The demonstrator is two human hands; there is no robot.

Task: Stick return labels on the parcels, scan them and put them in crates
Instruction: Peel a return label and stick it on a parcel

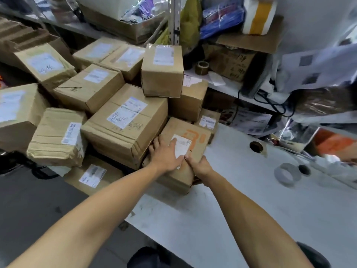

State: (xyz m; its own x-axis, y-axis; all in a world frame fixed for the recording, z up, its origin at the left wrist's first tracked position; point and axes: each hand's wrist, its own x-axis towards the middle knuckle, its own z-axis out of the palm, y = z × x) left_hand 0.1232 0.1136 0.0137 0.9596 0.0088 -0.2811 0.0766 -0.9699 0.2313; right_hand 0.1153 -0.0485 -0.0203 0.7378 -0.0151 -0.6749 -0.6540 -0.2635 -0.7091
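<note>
A brown cardboard parcel (190,136) with orange marking lies at the left end of the white table (241,200). A white label (182,145) sits on its top face. My left hand (166,154) lies flat on the label's left part with the fingers straight, pressing it down. My right hand (199,167) rests at the parcel's near edge, its thumb touching the label's lower corner; its fingers curl over the box edge. Whether they grip the box is unclear.
Several labelled cardboard parcels (123,120) are heaped to the left and behind, some on the floor. Tape rolls (286,174) (256,146) lie on the table to the right. Cluttered shelves (231,88) with boxes, bags and papers stand behind.
</note>
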